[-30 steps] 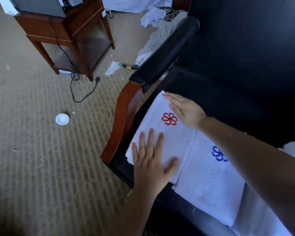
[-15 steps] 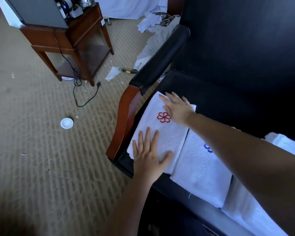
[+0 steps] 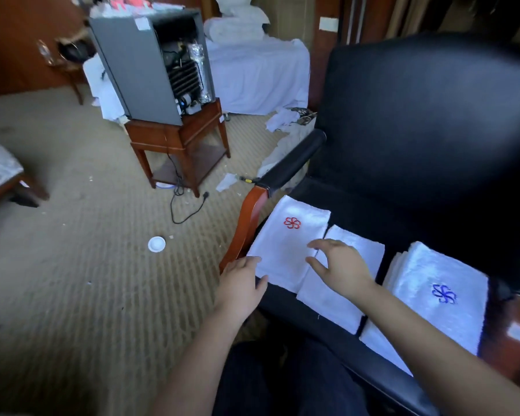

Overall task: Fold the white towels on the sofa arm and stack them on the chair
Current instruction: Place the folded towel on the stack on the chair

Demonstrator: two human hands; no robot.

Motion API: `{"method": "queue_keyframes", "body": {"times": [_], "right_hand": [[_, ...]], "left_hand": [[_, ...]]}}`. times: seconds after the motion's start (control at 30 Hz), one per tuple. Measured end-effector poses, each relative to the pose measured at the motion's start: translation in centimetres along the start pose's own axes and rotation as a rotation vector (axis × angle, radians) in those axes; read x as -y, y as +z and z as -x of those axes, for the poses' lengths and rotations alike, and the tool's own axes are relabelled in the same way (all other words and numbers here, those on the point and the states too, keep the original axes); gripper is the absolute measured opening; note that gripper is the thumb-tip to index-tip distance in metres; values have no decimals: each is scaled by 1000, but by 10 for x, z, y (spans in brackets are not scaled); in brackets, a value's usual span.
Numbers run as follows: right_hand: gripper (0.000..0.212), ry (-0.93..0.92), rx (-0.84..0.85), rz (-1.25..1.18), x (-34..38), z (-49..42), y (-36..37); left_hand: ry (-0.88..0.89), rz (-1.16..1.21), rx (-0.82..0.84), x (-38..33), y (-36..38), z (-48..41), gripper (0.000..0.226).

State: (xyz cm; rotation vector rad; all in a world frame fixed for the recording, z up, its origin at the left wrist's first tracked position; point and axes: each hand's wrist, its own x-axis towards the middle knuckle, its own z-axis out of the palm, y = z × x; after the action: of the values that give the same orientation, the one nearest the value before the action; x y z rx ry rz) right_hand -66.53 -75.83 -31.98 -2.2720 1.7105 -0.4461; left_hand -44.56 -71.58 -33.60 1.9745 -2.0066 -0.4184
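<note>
A folded white towel with a red flower mark [image 3: 288, 241] lies flat on the black chair seat [image 3: 357, 202], by the wooden armrest [image 3: 248, 223]. Beside it on the right lies a second folded white towel [image 3: 339, 292]. Further right sits a stack of white towels with a blue flower mark [image 3: 439, 292] on top. My left hand [image 3: 240, 283] hovers at the near left corner of the red-marked towel, fingers apart. My right hand [image 3: 339, 265] hangs open over the seam between the two towels, holding nothing.
A grey mini fridge [image 3: 150, 64] stands on a wooden side table [image 3: 177, 139] to the left, its cord trailing on the carpet. A white lid [image 3: 156, 244] and paper scraps lie on the floor. A bed with white linen [image 3: 258, 70] is behind. A stool [image 3: 0, 175] is at far left.
Both hands have lifted off the red-marked towel and drawn back toward me. The view has tilted up, so the room and the blue-marked stack show.
</note>
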Motion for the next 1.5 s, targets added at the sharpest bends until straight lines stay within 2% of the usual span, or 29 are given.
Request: {"method": "queue_keyframes", "body": {"times": [0.13,0.23,0.57,0.73,0.87,1.0,1.17,1.4,1.5], "right_hand": [[30,59,-135,-207,33,60,-7],[27,86,-164,-329,55,93,-8],[31,-120,-232,-323,119,164,-6],[31,-262,-146,-348,152,177,-1],[30,-406,-79,-394,195,169,8],[30,-554,1,-398,242,168,20],[29,-723,138,-415,306,177,36],[26,-977,220,-498,394,205,64],[27,-1087,268,-518,421,220,77]], "left_hand": [[-14,-7,-102,1,-33,63,41],[-13,-61,-163,4,-48,109,38],[-158,-35,-364,33,-85,229,35],[-219,-62,-431,51,-98,272,33],[-293,-98,-550,66,-117,298,33],[-387,-134,-642,87,-135,334,49],[-576,-183,-740,109,-152,392,52],[-824,-255,-857,129,-167,475,31],[-907,-265,-896,131,-166,507,28]]}}
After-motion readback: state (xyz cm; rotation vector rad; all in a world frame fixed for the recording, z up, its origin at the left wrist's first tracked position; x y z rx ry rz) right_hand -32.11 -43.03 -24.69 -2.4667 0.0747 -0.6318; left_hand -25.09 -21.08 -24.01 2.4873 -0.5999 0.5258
